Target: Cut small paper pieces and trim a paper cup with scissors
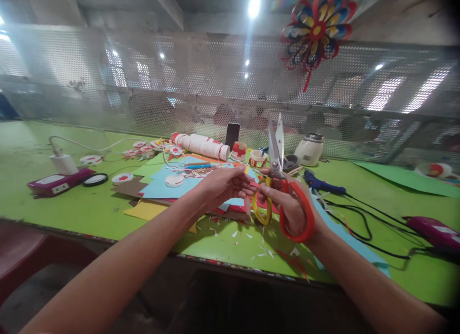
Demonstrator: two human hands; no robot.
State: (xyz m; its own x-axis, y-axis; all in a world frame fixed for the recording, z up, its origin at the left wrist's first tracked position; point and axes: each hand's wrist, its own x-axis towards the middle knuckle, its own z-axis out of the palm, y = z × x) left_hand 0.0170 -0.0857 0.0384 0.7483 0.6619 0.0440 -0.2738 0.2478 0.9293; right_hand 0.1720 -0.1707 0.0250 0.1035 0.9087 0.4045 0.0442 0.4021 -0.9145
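Bare forearms (143, 247), left hand (221, 186) pinching a red strip (255, 185), right hand (292, 207) clamped around round-looped, steel-bladed scissors (276, 167)

A green tabletop (100, 214) is strewn with paper snippets (235, 235) near its front edge. At its left, a purple power strip (59, 181) and a black-rimmed round lid (95, 179) are placed side by side. Coloured paper sheets (154, 188) are piled mid-table. Farther right are set a dark-lidded white jar (309, 151), a blue glue gun (325, 184) and another purple power strip (436, 231).
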